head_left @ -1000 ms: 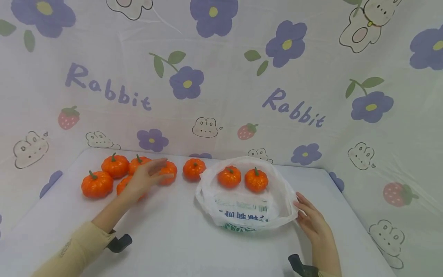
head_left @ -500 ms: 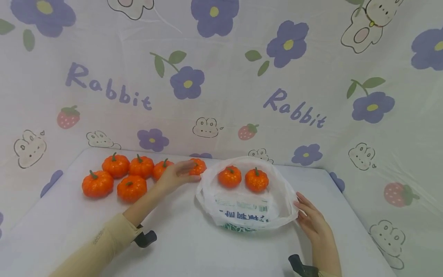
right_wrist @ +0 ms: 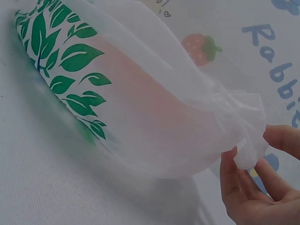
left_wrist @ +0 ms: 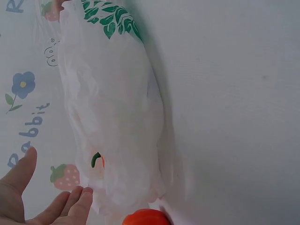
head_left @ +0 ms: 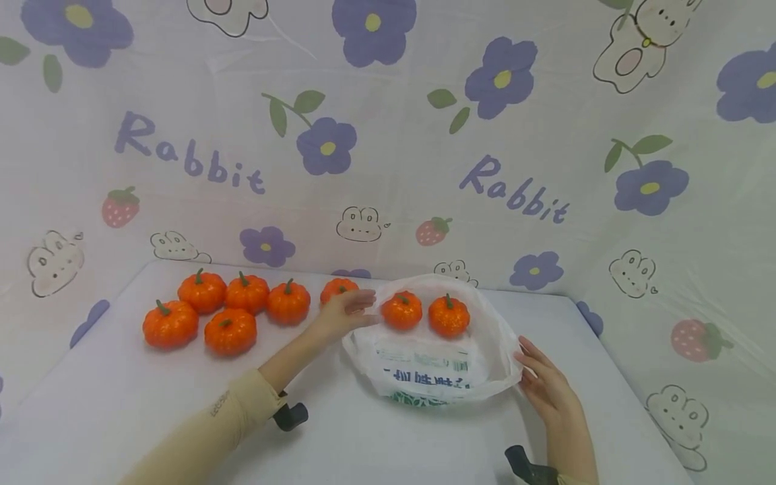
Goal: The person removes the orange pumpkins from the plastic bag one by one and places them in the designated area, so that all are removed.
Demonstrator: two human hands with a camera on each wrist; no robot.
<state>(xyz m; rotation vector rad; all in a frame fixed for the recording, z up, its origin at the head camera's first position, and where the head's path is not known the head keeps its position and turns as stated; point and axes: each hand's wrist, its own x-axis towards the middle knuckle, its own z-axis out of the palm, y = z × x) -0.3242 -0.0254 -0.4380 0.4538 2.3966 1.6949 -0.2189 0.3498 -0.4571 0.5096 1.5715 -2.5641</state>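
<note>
A white plastic bag (head_left: 418, 391) with green leaf print lies with its mouth held wide, two small orange pumpkins (head_left: 449, 316) inside. My right hand (head_left: 552, 391) pinches the bag's right rim between thumb and fingers; the right wrist view shows the gathered plastic edge (right_wrist: 248, 150) there. At the opposite rim is my left hand (head_left: 345, 313), thumb and fingers spread apart and nothing between them. In the left wrist view its fingertips (left_wrist: 86, 191) come right up to the bag's side. Partly hidden behind this hand, another pumpkin (head_left: 338, 288) stands beside the bag.
Several more orange pumpkins (head_left: 230, 331) with green stems are grouped at the left of the white table (head_left: 376, 444). A patterned curtain (head_left: 388, 182) with flowers and rabbits hangs behind the table's far edge.
My left hand has moved right, from over the pumpkin group past the lone pumpkin to the bag's left rim. The right hand and the bag have stayed in place.
</note>
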